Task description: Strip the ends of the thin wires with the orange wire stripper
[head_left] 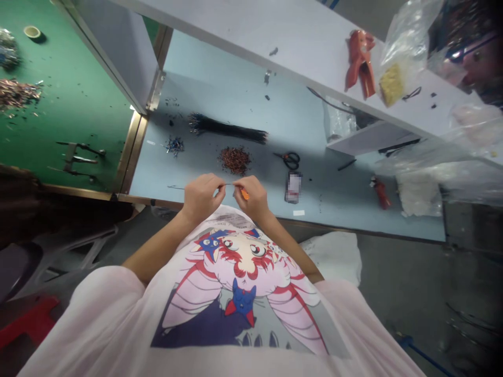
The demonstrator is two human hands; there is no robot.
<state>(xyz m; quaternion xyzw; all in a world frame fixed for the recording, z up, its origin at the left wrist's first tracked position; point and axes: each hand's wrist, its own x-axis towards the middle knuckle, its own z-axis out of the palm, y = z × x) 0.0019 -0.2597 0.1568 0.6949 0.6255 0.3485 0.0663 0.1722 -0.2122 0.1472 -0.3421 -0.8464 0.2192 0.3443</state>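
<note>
Centre frame, left hand (201, 196) and right hand (253, 198) both pinch a thin wire (229, 184); I fear a slack pinch drops it.

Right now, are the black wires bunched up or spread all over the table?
Bunched up. The black wires lie side by side in one long bundle on the blue table, not scattered about.

pale blue workbench (220, 112), white shelf (298, 42), grey floor (401, 283)
</note>
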